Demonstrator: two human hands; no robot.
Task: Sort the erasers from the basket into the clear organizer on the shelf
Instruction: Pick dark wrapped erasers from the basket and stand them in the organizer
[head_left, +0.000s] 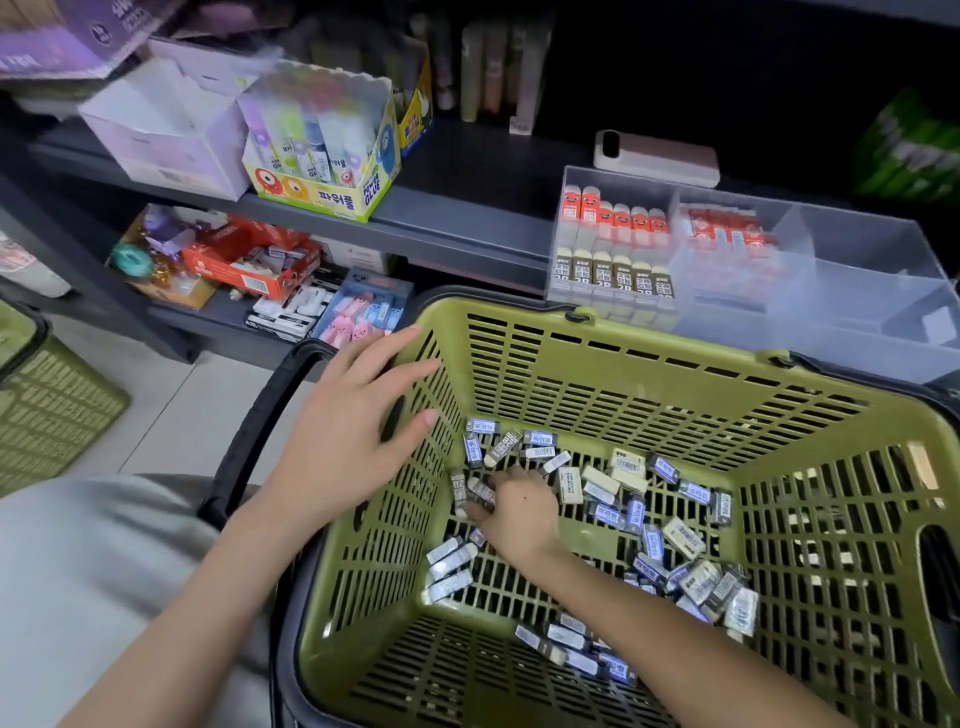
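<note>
Far left of basket, a second olive slotted basket (52, 395) on the pale floor; up-left of basket, on the dark shelf (467, 208), a white open cardboard box (166, 130), then a yellow cardboard "Power Glue" box of glue sticks (322, 150); left hand (348, 431) lies flat over the near-left rim of the olive-green slotted plastic basket (675, 384), fingers straight and spread, holding nothing, thumb tip inside the left wall; black plastic handle (254, 431) folded down outside basket's left side, under that wrist; right hand (511, 512) is down on the basket floor, left of centre, fingers curled round one or two of the paper-sleeved rectangular erasers (475, 491), exact count can't tell; the other erasers lie loose all over the basket floor, most toward its right and near side, sleeves blue-white or grey, a few cream; just behind basket's far rim, touching or nearly so, the clear plastic compartment organizer (857, 270) on the shelf; its compartment nearest basket's centre holds upright red-sleeved erasers (613, 215) in back and dark 2B-sleeved erasers (613, 275) in front; next compartment right has blurred red packs; behind the organizer, a pinkish phone (657, 158) lying flat.
</note>
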